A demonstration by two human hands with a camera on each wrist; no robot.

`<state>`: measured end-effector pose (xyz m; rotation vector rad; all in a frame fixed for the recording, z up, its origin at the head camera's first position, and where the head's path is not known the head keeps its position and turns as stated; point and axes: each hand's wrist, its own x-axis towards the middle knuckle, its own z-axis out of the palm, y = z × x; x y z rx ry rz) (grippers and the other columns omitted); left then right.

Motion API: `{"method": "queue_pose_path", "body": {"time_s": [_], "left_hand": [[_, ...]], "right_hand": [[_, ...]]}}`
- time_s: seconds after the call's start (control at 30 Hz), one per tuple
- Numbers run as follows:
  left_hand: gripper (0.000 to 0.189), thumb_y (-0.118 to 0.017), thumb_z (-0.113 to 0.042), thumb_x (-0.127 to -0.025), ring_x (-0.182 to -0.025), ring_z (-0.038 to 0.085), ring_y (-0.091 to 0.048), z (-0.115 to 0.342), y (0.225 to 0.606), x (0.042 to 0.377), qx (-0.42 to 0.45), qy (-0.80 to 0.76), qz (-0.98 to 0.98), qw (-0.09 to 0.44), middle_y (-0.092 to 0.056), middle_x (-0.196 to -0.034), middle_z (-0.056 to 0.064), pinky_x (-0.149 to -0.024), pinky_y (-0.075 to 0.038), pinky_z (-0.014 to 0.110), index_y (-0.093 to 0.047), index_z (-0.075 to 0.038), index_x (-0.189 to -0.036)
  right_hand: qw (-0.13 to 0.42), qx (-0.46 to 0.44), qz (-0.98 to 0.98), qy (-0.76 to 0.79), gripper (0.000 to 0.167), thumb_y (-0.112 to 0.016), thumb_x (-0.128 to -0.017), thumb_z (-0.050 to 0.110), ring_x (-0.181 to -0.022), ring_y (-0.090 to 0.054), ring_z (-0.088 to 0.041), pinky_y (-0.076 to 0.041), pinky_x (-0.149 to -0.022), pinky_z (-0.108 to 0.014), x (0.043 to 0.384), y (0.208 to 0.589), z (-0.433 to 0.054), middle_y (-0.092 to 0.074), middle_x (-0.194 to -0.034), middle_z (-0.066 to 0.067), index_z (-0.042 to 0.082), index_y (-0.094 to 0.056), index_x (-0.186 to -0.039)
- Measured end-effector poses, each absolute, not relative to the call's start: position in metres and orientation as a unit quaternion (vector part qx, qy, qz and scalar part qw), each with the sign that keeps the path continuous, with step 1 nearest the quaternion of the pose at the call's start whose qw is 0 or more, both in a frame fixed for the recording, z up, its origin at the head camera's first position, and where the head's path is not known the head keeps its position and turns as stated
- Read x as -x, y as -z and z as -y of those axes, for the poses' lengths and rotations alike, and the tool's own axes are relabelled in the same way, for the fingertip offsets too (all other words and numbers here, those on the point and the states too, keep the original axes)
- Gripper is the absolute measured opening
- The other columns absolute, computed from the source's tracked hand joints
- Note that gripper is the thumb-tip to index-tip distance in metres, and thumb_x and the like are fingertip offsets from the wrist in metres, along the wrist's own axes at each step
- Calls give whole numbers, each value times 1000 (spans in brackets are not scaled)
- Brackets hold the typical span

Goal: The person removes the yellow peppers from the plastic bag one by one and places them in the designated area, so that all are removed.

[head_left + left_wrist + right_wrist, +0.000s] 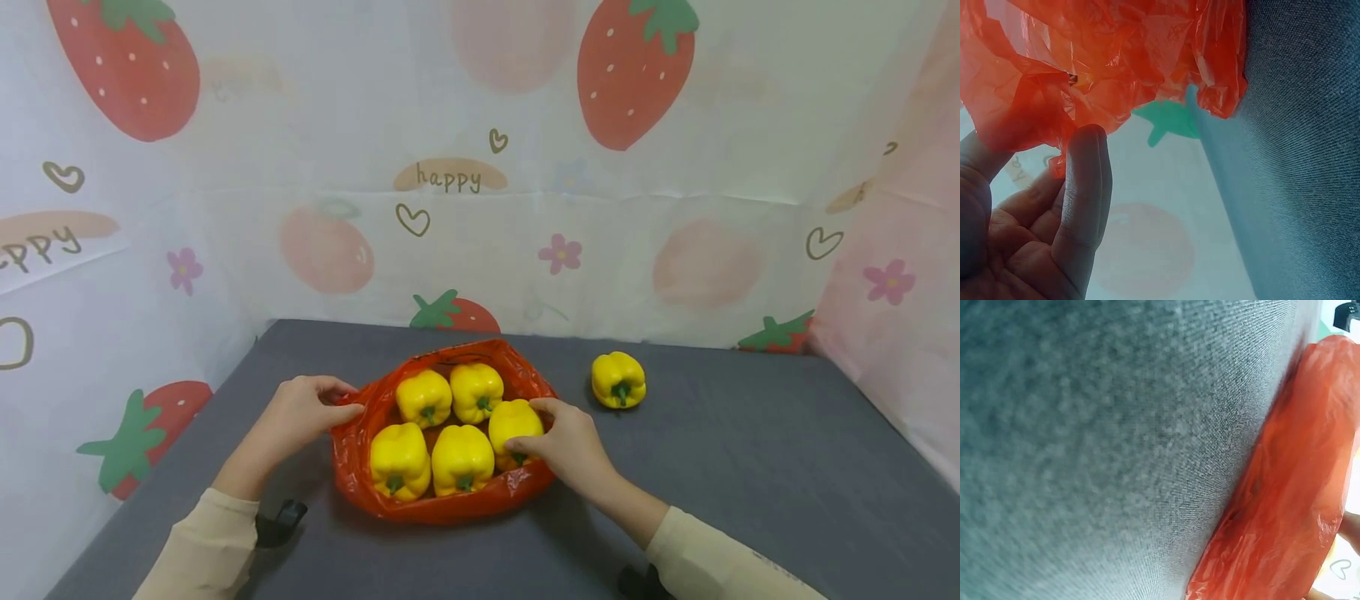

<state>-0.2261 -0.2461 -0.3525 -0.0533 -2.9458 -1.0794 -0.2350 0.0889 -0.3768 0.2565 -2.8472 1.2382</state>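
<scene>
While mouth up, widest sideways, bag (442, 510) between left fingers (1082, 187), pepper (512, 420) between right fingers (552, 407)

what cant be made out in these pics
Head: inside bottom of the red bag, mostly hidden by the peppers.
Head: part of the bag's rightmost pepper, covered by the right hand.
Head: marks on the right sleeve, too small to read.
Right wrist: most of the right hand, cut off by the right edge.
</scene>
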Motion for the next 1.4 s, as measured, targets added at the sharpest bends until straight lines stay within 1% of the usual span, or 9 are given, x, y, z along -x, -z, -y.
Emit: {"method": "queue_pose_path", "body": {"time_s": [0.27, 0.5, 0.87, 1.13, 1.4], "left_hand": [[39, -72, -32, -90, -83, 18, -63, 246, 352, 227, 12, 348, 938, 2, -73, -102, 12, -74, -60, 33, -70, -2, -116], [40, -72, -32, -90, -86, 19, -63, 245, 351, 226, 12, 348, 937, 1, -73, -103, 12, -75, -59, 33, -70, -2, -117], [40, -72, -32, -90, -87, 20, -63, 245, 351, 226, 14, 350, 937, -3, -73, -104, 12, -76, -59, 34, -69, -3, -117], [42, -72, -33, -90, -88, 21, -63, 245, 349, 226, 17, 344, 939, -3, -72, -104, 13, -76, -59, 35, -69, -2, -117], [42, -72, -32, -90, -85, 19, -63, 244, 350, 226, 17, 346, 938, -6, -73, -102, 13, -74, -59, 33, -69, -1, -117]], "right_hand": [[17, -74, 910, -407, 64, -87, -76, 29, -114, -64, -28, -53, -98, -46, 234, 373, -91, -67, -128, -16, 0, -64, -128], [13, -69, 898, -434, 65, -85, -78, 30, -112, -64, -27, -56, -94, -43, 232, 358, -96, -67, -129, -17, 1, -62, -131], [-19, -80, 882, -464, 68, -83, -80, 33, -120, -63, -32, -56, -95, -41, 234, 343, -106, -65, -133, -17, 2, -59, -136], [-39, -81, 864, -496, 67, -83, -81, 29, -122, -63, -32, -56, -95, -40, 236, 335, -110, -63, -135, -16, 3, -57, -137], [-45, -84, 859, -503, 72, -82, -81, 35, -127, -60, -33, -54, -99, -42, 233, 329, -117, -61, -138, -16, 3, -54, -140]]}}
